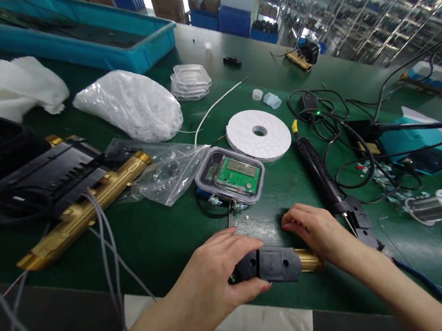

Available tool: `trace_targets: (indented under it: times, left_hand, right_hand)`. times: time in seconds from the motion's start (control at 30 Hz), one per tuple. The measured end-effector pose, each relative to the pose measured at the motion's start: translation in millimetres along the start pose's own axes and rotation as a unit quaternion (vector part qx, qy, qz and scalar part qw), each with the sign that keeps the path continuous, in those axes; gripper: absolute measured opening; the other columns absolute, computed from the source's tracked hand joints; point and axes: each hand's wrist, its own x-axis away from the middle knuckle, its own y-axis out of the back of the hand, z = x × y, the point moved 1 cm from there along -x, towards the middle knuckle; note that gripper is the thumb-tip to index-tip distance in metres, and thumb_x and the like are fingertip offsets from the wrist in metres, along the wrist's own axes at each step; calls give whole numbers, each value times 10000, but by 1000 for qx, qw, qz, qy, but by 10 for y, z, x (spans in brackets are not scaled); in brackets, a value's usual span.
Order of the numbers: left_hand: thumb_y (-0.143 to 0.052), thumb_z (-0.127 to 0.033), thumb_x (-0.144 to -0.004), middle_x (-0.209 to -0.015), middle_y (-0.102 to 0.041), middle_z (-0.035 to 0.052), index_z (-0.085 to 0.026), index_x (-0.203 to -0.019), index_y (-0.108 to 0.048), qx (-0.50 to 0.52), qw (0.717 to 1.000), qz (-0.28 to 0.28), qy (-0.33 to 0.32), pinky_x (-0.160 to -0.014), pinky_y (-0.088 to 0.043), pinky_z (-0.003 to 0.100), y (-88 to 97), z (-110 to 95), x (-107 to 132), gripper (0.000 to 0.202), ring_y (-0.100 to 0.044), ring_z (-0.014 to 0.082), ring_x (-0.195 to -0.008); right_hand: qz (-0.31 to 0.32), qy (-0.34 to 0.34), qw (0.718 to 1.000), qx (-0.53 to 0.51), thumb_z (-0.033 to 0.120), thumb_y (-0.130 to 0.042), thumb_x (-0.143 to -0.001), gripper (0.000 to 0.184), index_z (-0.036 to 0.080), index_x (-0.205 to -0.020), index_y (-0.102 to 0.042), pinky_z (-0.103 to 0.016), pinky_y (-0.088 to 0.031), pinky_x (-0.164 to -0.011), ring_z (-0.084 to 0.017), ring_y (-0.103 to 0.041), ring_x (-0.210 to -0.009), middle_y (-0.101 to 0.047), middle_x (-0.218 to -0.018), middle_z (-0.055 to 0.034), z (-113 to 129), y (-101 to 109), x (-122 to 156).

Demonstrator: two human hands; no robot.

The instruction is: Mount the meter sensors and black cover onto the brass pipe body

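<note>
My left hand (223, 274) grips a black plastic housing (278, 264) between thumb and fingers at the table's near edge. A gold-coloured metal tube (310, 260) sticks out of the housing's right end. My right hand (314, 229) hovers just above that tube, its fingers curled together; what they hold, if anything, is hidden. A tiny metal nut (246, 217) lies on the table between my hands. Just beyond it rests a clear-lidded case (230, 175) with a green circuit board and a small display, a cable and fittings at its near side.
A white tape roll (260, 134) lies behind the case. To the right are an electric screwdriver (320, 174), cables and a solder wire spool (440, 207). Gold tubes (89, 212) with grey wires, plastic bags (132, 106) and a blue tray (141, 56) occupy the left.
</note>
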Motion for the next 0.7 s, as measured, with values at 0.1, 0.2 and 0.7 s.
trace_targets:
  times: [0.1,0.2,0.7]
  left_hand:
    - [-805,-104,-673,-1037,-640,-32,-223,-1085,-560,-1,1000,-3,-2,-1099,-315,367,-13,12,4,493,-581,180,-1008]
    - [-787,-117,-687,-1019,-638,-24,-220,-1072,-569,5,1000,-6,15,-1081,-330,391,-37,5,1,454,-583,195,-982]
    - [-744,-206,-732,-964,-615,-2,-222,-1009,-566,-2,999,9,42,-1028,-356,449,-76,13,8,330,-553,237,-962]
  right_hand:
    - [4,-19,999,-38,197,-526,-873,127,177,-784,-614,-264,-457,-674,-144,-602,-722,-640,-778,-39,30,35,-2]
    - [-26,-48,989,-139,222,-554,-864,119,182,-774,-620,-257,-444,-683,-133,-584,-722,-635,-770,-22,157,160,1]
    - [46,-117,946,-299,362,-645,-800,182,215,-712,-705,-244,-385,-651,-109,-463,-697,-482,-730,5,507,244,265]
